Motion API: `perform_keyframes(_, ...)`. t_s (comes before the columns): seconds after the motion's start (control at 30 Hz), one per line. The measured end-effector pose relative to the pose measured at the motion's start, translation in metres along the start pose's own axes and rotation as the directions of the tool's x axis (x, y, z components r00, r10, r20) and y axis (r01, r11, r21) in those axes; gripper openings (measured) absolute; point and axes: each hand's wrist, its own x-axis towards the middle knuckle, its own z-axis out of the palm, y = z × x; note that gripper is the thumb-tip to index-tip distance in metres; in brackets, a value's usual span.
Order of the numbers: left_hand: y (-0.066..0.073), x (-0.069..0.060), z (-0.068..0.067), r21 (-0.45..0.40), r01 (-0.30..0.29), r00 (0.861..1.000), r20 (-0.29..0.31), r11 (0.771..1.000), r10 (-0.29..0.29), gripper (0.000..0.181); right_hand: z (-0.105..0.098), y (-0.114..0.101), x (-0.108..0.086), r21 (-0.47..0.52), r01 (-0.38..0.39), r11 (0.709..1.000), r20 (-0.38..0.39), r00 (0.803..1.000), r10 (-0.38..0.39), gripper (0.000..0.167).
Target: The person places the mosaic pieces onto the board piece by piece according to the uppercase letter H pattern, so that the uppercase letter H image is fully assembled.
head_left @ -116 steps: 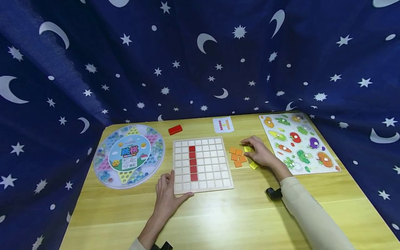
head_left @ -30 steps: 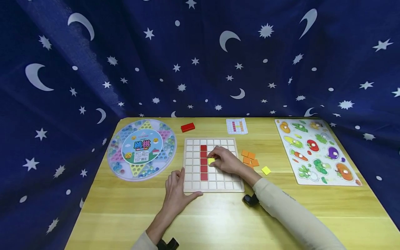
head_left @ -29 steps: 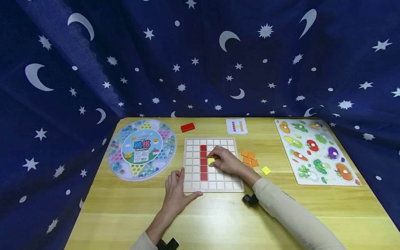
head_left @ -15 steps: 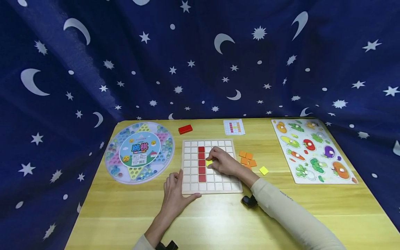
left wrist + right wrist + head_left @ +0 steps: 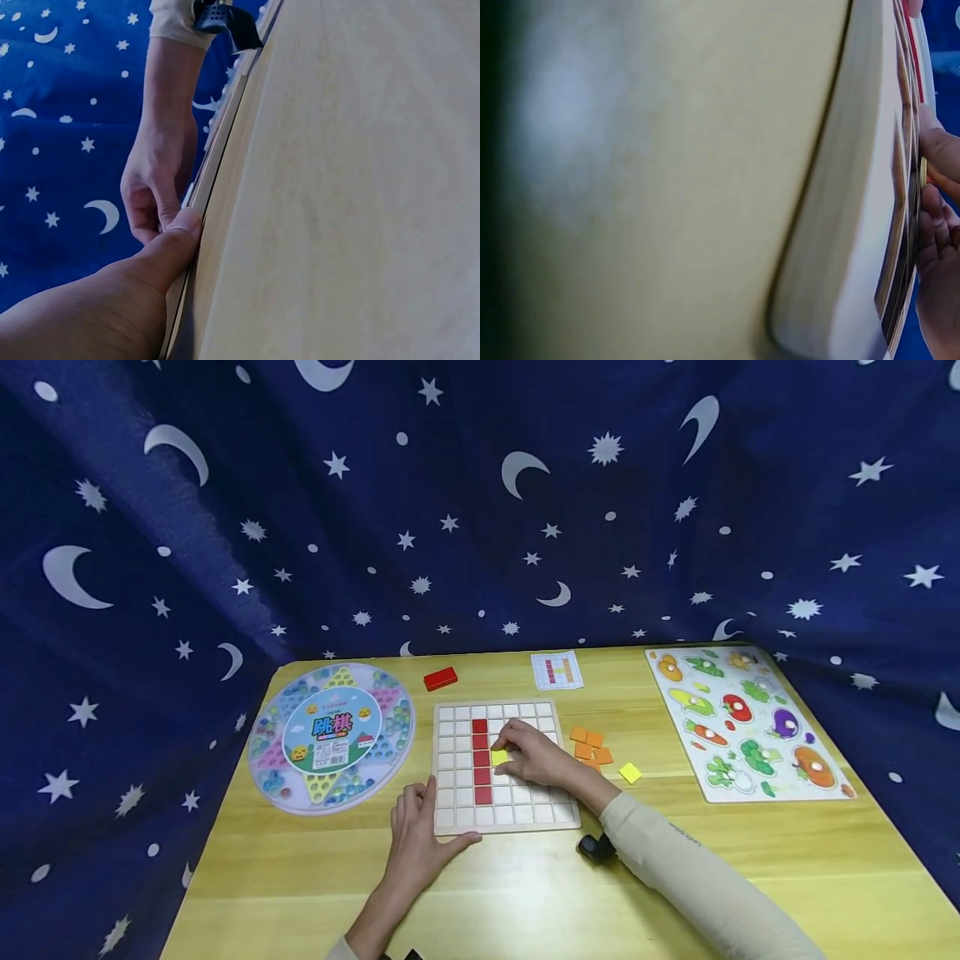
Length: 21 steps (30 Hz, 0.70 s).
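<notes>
A white gridded wooden board (image 5: 446, 799) lies on the table, with a column of several red tiles (image 5: 482, 777) set in its cells. Beside the middle red tile, my right hand (image 5: 536, 758) pinches a yellow square tile (image 5: 500, 757) between thumb and fingers, low at the grid. At the board's near left corner rests my left hand (image 5: 414, 843), thumb along the front edge and fingers along the left side. In the left wrist view, its thumb (image 5: 180, 225) touches the board's edge. The right wrist view is mostly filled by the blurred table and board edge.
Right of the board lie several orange tiles (image 5: 591, 747) and a loose yellow tile (image 5: 630, 772). Behind it are a red block (image 5: 440, 678) and a pattern card (image 5: 557, 670). A round Chinese checkers set (image 5: 330, 735) is at left, a vegetable puzzle board (image 5: 738, 752) at right.
My right hand has moved left from the loose yellow tiles to the board, bringing one yellow tile beside the red column. My left hand stays at the board's corner. The head view has shifted.
</notes>
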Motion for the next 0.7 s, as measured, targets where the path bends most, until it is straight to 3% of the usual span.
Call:
perform_keyframes(0.23, -0.0014, -0.0012, 0.0014, 0.023, -0.040, 0.998, -0.038, 0.999, 0.041, 0.111, 0.0024, 0.0000, -0.0009, -0.004, -0.009, 1.000, -0.004, 1.000, 0.009, 0.030)
perform_keyframes(0.47, -0.0015, -0.0010, 0.0007, 0.004, -0.023, 0.999, -0.025, 1.000, 0.024, 0.112, 0.0024, -0.0018, -0.0008, -0.013, -0.012, 1.000, -0.011, 1.000, 0.012, 0.030)
perform_keyframes(0.7, -0.0005, -0.0011, 0.0005, 0.022, -0.044, 0.998, -0.038, 0.999, 0.045, 0.111, 0.0017, -0.0030, -0.0019, -0.014, -0.017, 1.000, -0.012, 1.000, 0.016, 0.030)
